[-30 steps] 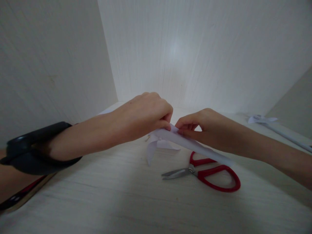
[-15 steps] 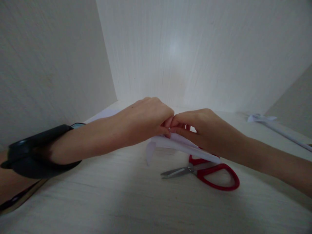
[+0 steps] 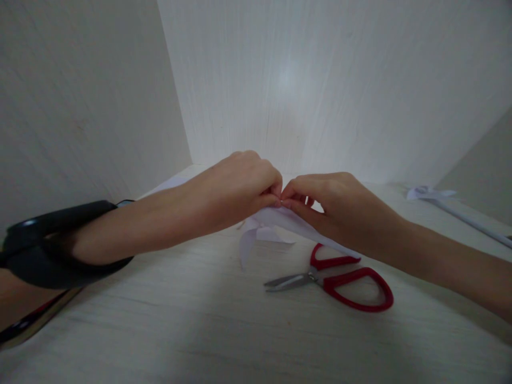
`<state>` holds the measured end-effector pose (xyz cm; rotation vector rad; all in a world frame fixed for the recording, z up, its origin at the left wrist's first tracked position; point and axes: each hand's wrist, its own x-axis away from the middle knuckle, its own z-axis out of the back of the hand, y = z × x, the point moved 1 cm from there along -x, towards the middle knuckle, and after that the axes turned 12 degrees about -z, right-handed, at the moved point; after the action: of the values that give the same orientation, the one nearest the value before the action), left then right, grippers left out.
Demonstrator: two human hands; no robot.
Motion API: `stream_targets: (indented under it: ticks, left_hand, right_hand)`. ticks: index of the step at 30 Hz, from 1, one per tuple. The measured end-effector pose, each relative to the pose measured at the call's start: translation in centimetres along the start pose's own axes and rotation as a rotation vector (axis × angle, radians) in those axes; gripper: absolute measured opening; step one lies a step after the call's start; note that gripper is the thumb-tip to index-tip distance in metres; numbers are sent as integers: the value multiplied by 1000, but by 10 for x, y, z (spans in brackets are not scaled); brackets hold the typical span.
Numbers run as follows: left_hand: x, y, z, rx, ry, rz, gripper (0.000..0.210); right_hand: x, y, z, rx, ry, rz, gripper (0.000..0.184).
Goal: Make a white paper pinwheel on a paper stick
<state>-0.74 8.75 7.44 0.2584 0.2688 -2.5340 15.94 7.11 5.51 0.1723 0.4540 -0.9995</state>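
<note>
Both hands met fingertip to fingertip over the middle of the counter (image 3: 168,341). Left hand (image 3: 240,184) was curled, fingers pressed together, pinching the top end of the rolled white paper (image 3: 280,217). Right hand (image 3: 332,205) pinched the same end from the right, with the roll running down under its palm. The paper was held just above the counter, with loose strips (image 3: 248,240) hanging from its left end and touching the surface.

Risks, as I judged them:
- Thin paper under two opposed pinches: pulling apart or twisting too hard could tear it at the pinch.
- A slackened pinch could let the roll unwind.
- The hanging strips could snag or crease against the counter.
- Red-handled scissors (image 3: 340,280) lay shut just near of the right wrist; a dropped forearm could knock them, and the blade tips pointed left under the paper.
- The black band (image 3: 52,250) on the left forearm sat low and could drag on the surface.

Another paper stick (image 3: 460,210) lay far right, well apart.

No readable brand, label or writing anywhere.
</note>
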Motion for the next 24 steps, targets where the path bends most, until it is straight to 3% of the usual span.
stream_targets:
  ticks: [7,14,24]
  left_hand:
    - [2,-1,1,26,25,88,38]
    - [3,-7,-4,63,74,88,23]
    - [5,-6,-2,82,119,70,26]
  right_hand:
    - [-3,-6,-2,105,-28,-20,18]
    - [-3,-4,1,192,21,0,13]
    - [-3,-2,2,165,76,-36,21]
